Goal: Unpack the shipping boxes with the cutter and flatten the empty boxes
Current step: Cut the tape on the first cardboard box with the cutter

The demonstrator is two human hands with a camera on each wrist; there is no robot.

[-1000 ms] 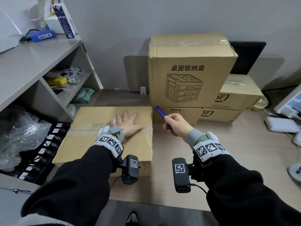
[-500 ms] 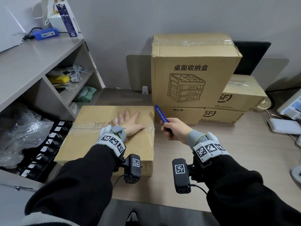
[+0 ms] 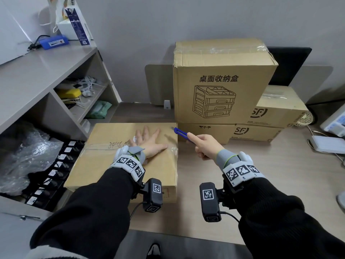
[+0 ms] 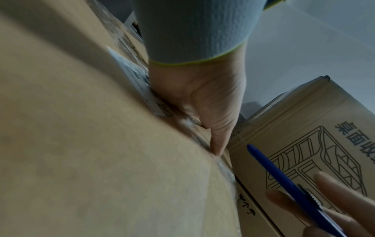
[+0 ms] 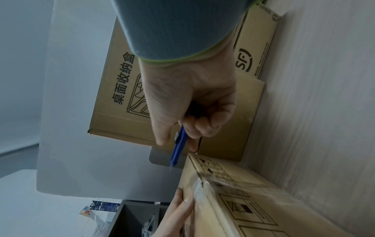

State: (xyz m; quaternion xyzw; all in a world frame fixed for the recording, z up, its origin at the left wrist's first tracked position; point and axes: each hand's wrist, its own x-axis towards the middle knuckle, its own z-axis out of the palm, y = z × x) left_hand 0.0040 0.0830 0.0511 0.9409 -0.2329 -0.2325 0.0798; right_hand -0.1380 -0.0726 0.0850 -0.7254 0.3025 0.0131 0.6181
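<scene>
A flat box [image 3: 127, 156] lies on the desk [image 3: 280, 174] in front of the person, its top seam closed with clear tape [image 3: 104, 147] and some handwriting beside the tape. The left hand [image 3: 149, 143] lies palm down on the box top with fingers straight and spread, the thumb reaching toward the right edge; it presses the lid and grips nothing. In the left wrist view the same hand [image 4: 202, 99] is flat against the cardboard beside a white label [image 4: 134, 77]. The right hand [image 3: 205, 144] grasps a blue cutter [image 3: 180, 132], fingers curled round the handle and the forefinger laid along its back. The cutter's tip points at the far right corner of the box, just above it; whether it touches the cardboard cannot be told. From the right wrist the cutter [image 5: 179, 146] slants down toward that corner, thumb and fingers pinching its body, and the taped side of the box [image 5: 233, 192] sits just below. Behind, a tall box [image 3: 220, 85] printed with a drawer unit stands on a low box [image 3: 205, 131], and two boxes marked SF [image 3: 276, 109] sit to its right. Open shelves [image 3: 56, 75] stand to the left, with bubble wrap [image 3: 28, 152] in the lower bay
</scene>
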